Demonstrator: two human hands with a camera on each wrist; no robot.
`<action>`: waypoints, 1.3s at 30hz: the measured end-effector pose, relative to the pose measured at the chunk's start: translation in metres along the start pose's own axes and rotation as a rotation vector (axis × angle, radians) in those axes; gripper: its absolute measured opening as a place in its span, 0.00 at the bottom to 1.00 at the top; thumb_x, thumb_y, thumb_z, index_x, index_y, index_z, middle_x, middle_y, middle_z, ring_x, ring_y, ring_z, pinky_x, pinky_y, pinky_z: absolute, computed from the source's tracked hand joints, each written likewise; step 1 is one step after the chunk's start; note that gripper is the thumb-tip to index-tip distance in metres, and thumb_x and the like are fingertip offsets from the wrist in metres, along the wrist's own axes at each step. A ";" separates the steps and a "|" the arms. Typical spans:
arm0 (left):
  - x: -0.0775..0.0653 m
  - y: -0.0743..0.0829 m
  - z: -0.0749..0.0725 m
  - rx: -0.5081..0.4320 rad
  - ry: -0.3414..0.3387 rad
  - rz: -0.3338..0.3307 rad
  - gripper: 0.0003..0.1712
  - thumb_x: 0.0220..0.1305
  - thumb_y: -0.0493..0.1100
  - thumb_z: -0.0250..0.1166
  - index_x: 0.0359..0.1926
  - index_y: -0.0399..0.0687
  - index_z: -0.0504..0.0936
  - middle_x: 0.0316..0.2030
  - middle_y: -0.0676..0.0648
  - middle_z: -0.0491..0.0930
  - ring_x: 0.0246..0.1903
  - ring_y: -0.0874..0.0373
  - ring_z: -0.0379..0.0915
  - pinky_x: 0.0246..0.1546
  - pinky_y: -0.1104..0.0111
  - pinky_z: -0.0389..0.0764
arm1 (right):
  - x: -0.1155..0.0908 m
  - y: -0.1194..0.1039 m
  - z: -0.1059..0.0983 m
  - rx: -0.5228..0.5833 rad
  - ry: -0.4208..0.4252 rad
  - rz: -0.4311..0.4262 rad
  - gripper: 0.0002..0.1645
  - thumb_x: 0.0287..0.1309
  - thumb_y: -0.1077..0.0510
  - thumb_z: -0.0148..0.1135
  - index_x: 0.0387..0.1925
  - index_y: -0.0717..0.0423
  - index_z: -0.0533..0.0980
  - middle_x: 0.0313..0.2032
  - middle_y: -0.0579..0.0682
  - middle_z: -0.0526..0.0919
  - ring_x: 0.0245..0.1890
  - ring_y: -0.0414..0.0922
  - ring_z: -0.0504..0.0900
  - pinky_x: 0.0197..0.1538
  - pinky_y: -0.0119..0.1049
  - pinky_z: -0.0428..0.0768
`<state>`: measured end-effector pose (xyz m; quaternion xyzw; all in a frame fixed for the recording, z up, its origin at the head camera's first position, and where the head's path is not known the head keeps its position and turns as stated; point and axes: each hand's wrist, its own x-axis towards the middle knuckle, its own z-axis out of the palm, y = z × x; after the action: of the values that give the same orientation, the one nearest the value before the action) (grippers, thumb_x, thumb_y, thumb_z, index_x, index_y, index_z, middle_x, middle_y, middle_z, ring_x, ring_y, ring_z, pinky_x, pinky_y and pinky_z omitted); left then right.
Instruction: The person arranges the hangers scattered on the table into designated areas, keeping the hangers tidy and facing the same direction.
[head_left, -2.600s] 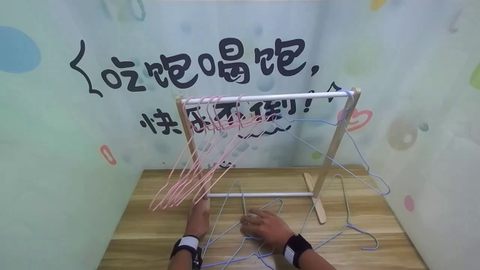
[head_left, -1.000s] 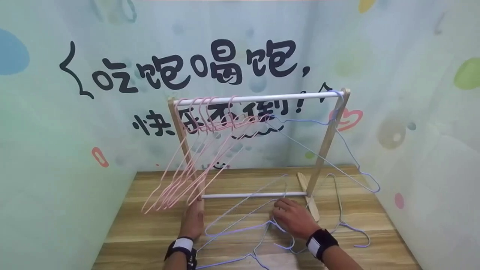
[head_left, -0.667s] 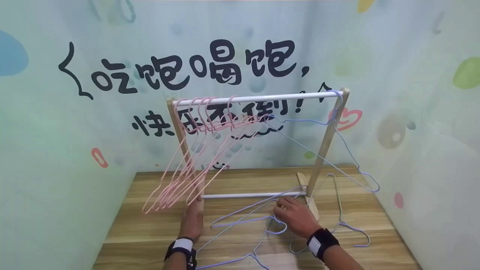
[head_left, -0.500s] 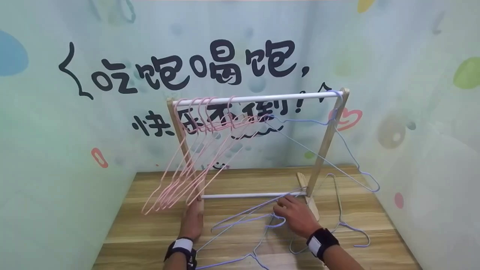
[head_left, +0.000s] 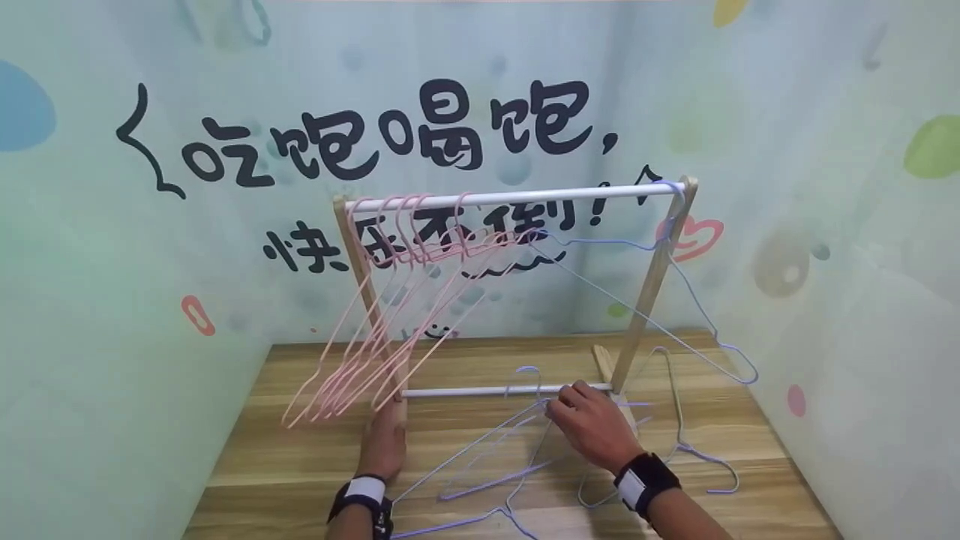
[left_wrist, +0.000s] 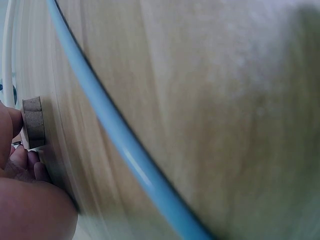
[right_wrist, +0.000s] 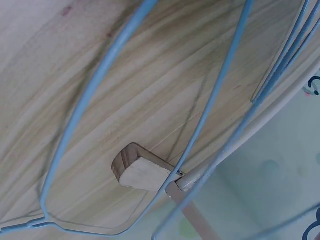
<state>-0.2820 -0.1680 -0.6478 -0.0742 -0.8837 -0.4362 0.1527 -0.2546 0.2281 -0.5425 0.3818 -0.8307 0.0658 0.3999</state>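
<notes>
My left hand [head_left: 384, 442] grips the left wooden foot of a small clothes rack [head_left: 517, 197]; the left wrist view shows thumb and fingers around the foot's end [left_wrist: 34, 122]. Just in front of the lower bar, the curled fingers of my right hand [head_left: 592, 424] pinch a blue wire hanger [head_left: 495, 484], blurred, its hook upward near that bar. Beneath it lies another blue hanger [head_left: 450, 525] on the table. Blue wires [right_wrist: 215, 95] cross the right wrist view, where the rack's right foot [right_wrist: 145, 172] also shows.
Several pink hangers [head_left: 352, 375] hang toward the left of the top bar. One blue hanger [head_left: 637, 244] hangs at its right end. Another blue hanger [head_left: 679, 409] lies right of the rack on the wooden table [head_left: 300, 480]. Printed walls [head_left: 862, 300] enclose the table.
My right hand moved right, then stayed near the rack's right foot while turning the blue hanger; its hook swung from the near side to point upward. My left hand stayed on the rack foot.
</notes>
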 end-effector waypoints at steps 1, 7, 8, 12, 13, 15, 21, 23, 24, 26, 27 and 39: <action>0.000 0.000 0.000 -0.002 -0.003 -0.003 0.35 0.73 0.29 0.54 0.78 0.25 0.62 0.72 0.19 0.68 0.71 0.16 0.61 0.73 0.29 0.62 | 0.000 0.000 0.000 -0.006 0.006 -0.001 0.15 0.82 0.52 0.52 0.36 0.52 0.78 0.31 0.47 0.75 0.31 0.46 0.72 0.30 0.39 0.76; 0.000 0.004 -0.002 0.000 -0.024 -0.010 0.35 0.75 0.30 0.55 0.80 0.27 0.61 0.74 0.19 0.66 0.72 0.16 0.60 0.75 0.29 0.58 | 0.001 0.002 -0.002 -0.044 0.019 -0.006 0.16 0.83 0.53 0.51 0.36 0.52 0.77 0.30 0.47 0.72 0.29 0.46 0.69 0.28 0.39 0.73; 0.000 0.004 -0.002 0.002 -0.022 -0.004 0.35 0.75 0.29 0.55 0.80 0.27 0.61 0.73 0.18 0.66 0.72 0.16 0.60 0.74 0.29 0.58 | 0.001 0.002 -0.002 -0.045 0.019 -0.002 0.16 0.82 0.53 0.50 0.36 0.52 0.77 0.30 0.47 0.71 0.29 0.45 0.69 0.27 0.39 0.72; 0.000 0.003 0.000 0.000 -0.001 0.009 0.35 0.73 0.29 0.55 0.79 0.27 0.62 0.72 0.19 0.67 0.70 0.16 0.62 0.73 0.29 0.61 | 0.001 0.005 -0.003 -0.023 0.039 0.016 0.15 0.82 0.54 0.51 0.35 0.53 0.76 0.29 0.47 0.69 0.28 0.45 0.67 0.26 0.38 0.70; 0.000 0.003 0.000 0.003 0.006 0.020 0.35 0.73 0.29 0.56 0.78 0.26 0.62 0.72 0.18 0.68 0.70 0.16 0.63 0.72 0.29 0.63 | 0.001 0.006 -0.004 -0.015 0.037 0.028 0.15 0.82 0.54 0.50 0.35 0.53 0.75 0.29 0.47 0.68 0.28 0.45 0.67 0.26 0.38 0.69; 0.000 0.001 0.001 0.009 0.016 0.022 0.35 0.73 0.29 0.56 0.78 0.27 0.63 0.71 0.19 0.69 0.69 0.17 0.64 0.71 0.29 0.65 | 0.002 0.007 -0.005 0.006 0.042 0.047 0.16 0.83 0.54 0.49 0.36 0.53 0.75 0.29 0.47 0.67 0.28 0.44 0.66 0.26 0.37 0.68; 0.001 -0.001 0.002 0.008 0.025 0.013 0.34 0.72 0.29 0.57 0.77 0.27 0.65 0.70 0.20 0.71 0.68 0.17 0.66 0.69 0.29 0.67 | 0.006 0.014 -0.011 0.022 0.040 0.094 0.21 0.89 0.52 0.43 0.36 0.55 0.73 0.29 0.47 0.65 0.27 0.44 0.65 0.25 0.37 0.68; 0.001 -0.002 0.002 0.008 0.018 0.005 0.34 0.73 0.30 0.57 0.78 0.26 0.64 0.70 0.20 0.70 0.69 0.17 0.64 0.71 0.30 0.65 | 0.009 0.017 -0.014 0.020 0.052 0.099 0.22 0.90 0.52 0.42 0.36 0.55 0.74 0.28 0.47 0.65 0.26 0.45 0.66 0.25 0.38 0.68; 0.001 -0.002 0.001 0.011 0.014 0.001 0.34 0.73 0.30 0.56 0.78 0.26 0.64 0.71 0.20 0.70 0.70 0.17 0.64 0.72 0.30 0.65 | 0.010 0.018 -0.015 0.017 0.059 0.103 0.23 0.90 0.51 0.42 0.36 0.55 0.74 0.28 0.47 0.65 0.26 0.45 0.66 0.24 0.38 0.68; 0.001 -0.002 0.001 0.016 0.009 0.004 0.35 0.73 0.29 0.56 0.78 0.25 0.63 0.71 0.20 0.69 0.70 0.17 0.63 0.72 0.31 0.64 | 0.012 0.020 -0.018 0.002 0.072 0.115 0.23 0.91 0.51 0.42 0.35 0.55 0.74 0.27 0.47 0.65 0.25 0.44 0.66 0.23 0.38 0.68; 0.001 -0.002 0.001 0.019 0.007 0.006 0.35 0.73 0.29 0.56 0.78 0.25 0.63 0.72 0.20 0.69 0.71 0.17 0.63 0.72 0.31 0.64 | 0.013 0.021 -0.019 -0.005 0.078 0.122 0.24 0.91 0.50 0.42 0.35 0.54 0.74 0.27 0.47 0.65 0.24 0.44 0.66 0.22 0.38 0.68; -0.004 0.008 -0.006 0.036 0.010 0.133 0.31 0.75 0.27 0.53 0.75 0.18 0.62 0.70 0.16 0.68 0.69 0.13 0.61 0.72 0.27 0.60 | 0.026 0.033 -0.038 -0.143 0.136 0.234 0.17 0.80 0.53 0.53 0.31 0.55 0.71 0.19 0.47 0.69 0.13 0.45 0.68 0.10 0.42 0.65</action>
<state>-0.2744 -0.1672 -0.6397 -0.1281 -0.8837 -0.4096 0.1870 -0.2640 0.2518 -0.4916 0.2475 -0.8432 0.0781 0.4708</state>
